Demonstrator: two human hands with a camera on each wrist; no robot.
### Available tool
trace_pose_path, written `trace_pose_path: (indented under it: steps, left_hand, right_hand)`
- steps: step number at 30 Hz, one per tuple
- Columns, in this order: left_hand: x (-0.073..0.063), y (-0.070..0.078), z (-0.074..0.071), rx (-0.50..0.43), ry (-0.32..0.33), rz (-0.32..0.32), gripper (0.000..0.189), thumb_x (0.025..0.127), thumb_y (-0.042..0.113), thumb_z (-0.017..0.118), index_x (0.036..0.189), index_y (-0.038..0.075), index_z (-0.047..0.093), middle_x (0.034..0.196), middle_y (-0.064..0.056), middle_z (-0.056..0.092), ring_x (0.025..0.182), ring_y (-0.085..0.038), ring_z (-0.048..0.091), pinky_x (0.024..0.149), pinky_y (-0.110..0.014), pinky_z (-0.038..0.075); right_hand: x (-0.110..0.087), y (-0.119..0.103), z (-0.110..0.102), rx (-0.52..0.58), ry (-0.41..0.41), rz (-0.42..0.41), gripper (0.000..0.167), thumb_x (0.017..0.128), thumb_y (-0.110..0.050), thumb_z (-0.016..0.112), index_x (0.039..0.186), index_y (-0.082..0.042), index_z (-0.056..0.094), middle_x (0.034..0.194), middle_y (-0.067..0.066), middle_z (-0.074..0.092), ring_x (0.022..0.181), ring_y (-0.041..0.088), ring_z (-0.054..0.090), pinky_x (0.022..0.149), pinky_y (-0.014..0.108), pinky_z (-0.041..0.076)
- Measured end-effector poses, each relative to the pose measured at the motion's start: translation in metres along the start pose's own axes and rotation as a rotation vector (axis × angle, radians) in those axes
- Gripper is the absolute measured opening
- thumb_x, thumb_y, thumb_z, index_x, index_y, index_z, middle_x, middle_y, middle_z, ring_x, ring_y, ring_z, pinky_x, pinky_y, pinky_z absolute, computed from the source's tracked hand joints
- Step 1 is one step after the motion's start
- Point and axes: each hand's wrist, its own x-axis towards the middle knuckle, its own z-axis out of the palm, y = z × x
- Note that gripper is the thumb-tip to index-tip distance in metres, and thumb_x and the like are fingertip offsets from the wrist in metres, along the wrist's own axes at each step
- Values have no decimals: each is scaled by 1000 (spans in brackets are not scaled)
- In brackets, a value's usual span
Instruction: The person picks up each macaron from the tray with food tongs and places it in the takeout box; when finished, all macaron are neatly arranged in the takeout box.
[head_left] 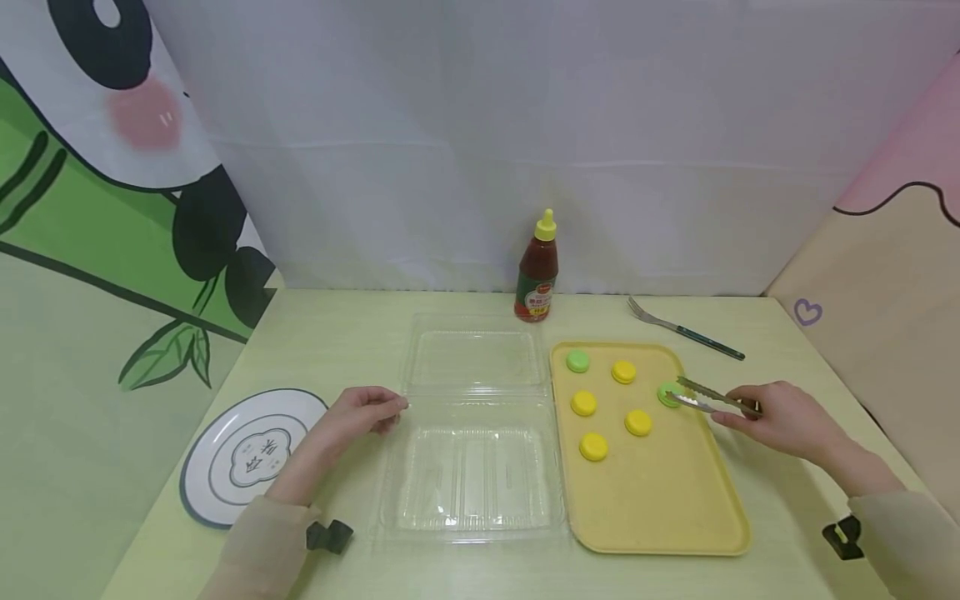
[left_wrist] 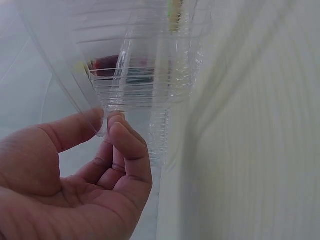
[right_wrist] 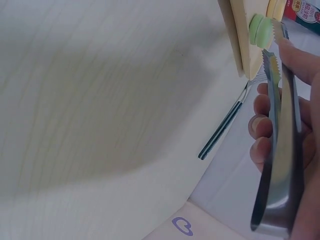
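Observation:
With thumb and fingers, my left hand (head_left: 367, 410) pinches the left edge of a clear plastic clamshell box (head_left: 471, 479), which lies unfolded on the table. In the left wrist view the thumb and fingertips meet on its thin rim. My right hand (head_left: 783, 421) grips metal tongs (right_wrist: 284, 165). The tongs' toothed tips are parted around a green macaron (right_wrist: 261, 31) at the right side of a yellow tray (head_left: 660, 508); whether they touch it I cannot tell. Several yellow macarons (head_left: 593, 447) and another green macaron (head_left: 577, 360) sit on the tray.
A sauce bottle (head_left: 537, 271) with a yellow cap stands behind the box. Behind the tray lies a fork (head_left: 697, 335) with a dark handle. A white plate (head_left: 206, 467) with a dark rim is at the left, partly hidden by my left arm.

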Motion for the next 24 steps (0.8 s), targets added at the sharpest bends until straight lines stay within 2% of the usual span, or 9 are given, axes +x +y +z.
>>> trace_pose_path:
  steps: [2, 15, 24]
  left_hand:
    - [0, 0, 0, -2, -2, 2, 28, 99, 14, 63, 108, -11, 65, 82, -5, 62, 74, -15, 56, 70, -27, 51]
    - [-2, 2, 1, -14, -18, 23, 29, 99, 14, 62, 110, -13, 63, 82, -4, 62, 74, -14, 56, 69, -28, 51]
    - [-2, 0, 1, -17, -16, 19, 30, 99, 15, 63, 109, -13, 63, 81, -4, 62, 73, -14, 56, 69, -27, 51]
  right_hand:
    - [0, 0, 1, 1, 3, -7, 19, 86, -32, 79, 87, -15, 70, 59, -14, 39, 52, 0, 31, 49, 24, 26]
    - [1, 0, 1, -6, -23, 7, 25, 87, -33, 78, 95, -10, 74, 60, -13, 40, 53, 2, 34, 50, 24, 27]
    - [1, 0, 1, -13, -27, 6, 23, 87, -34, 78, 93, -12, 74, 60, -13, 39, 54, 2, 33, 50, 24, 27]
